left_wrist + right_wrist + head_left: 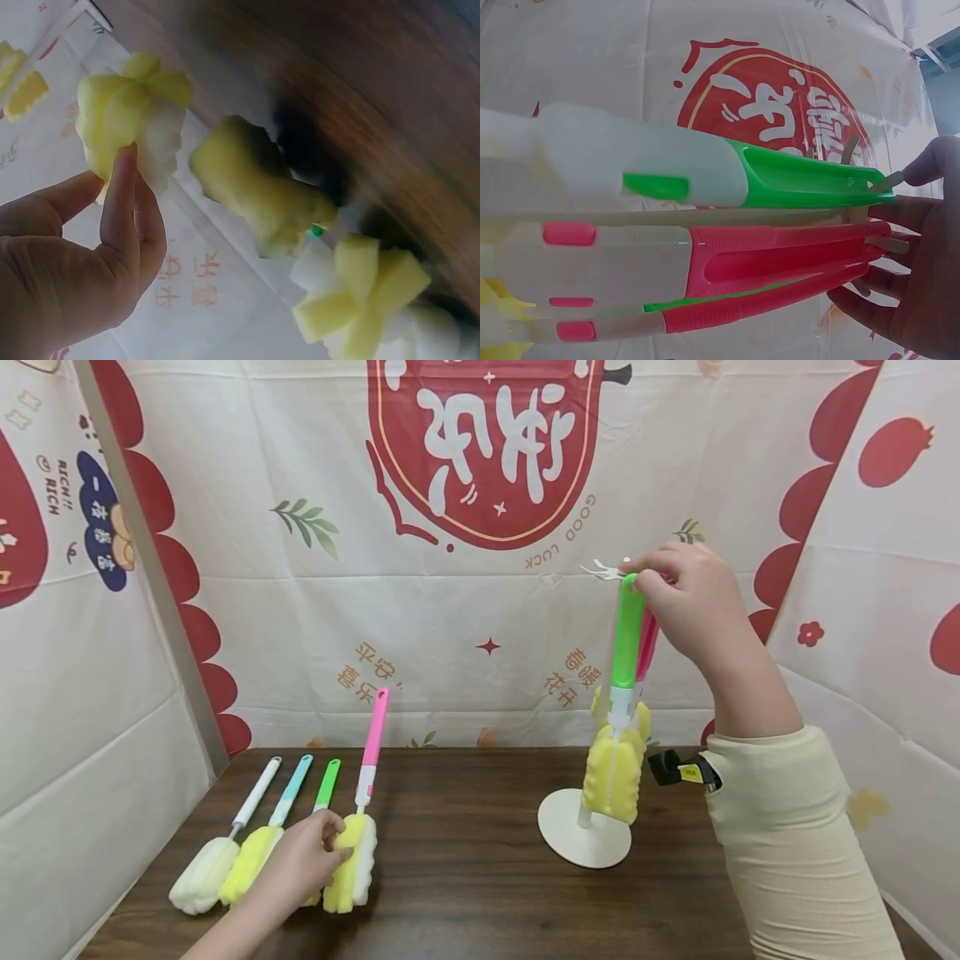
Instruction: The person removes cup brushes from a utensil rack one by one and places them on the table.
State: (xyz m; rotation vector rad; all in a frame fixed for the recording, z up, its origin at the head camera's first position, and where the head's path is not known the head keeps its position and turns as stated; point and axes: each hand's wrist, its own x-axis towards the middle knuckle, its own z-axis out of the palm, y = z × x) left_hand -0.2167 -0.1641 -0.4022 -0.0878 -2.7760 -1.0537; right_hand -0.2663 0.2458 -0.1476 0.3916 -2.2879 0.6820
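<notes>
In the head view my left hand [303, 860] pinches the yellow and white sponge head [350, 864] of a pink-handled bottle brush [376, 727], its handle pointing up and away. The left wrist view shows thumb and fingertips [127, 161] on that sponge. My right hand [693, 597] is at the top of a white stand [585, 853], thumb and fingers about the upper end of a green-handled bottle brush [628, 635]. That brush hangs head down, a hook tip [887, 181] showing through its handle hole. Pink-handled brushes [780, 259] hang beside it on other hooks.
Left of my left hand lie a white-handled brush [202, 872], a blue-handled brush [291, 789] and another green-handled brush [327, 785], partly hidden by the hand. The dark wooden table [465, 860] ends at a printed cloth backdrop [450, 635], with cloth walls on both sides.
</notes>
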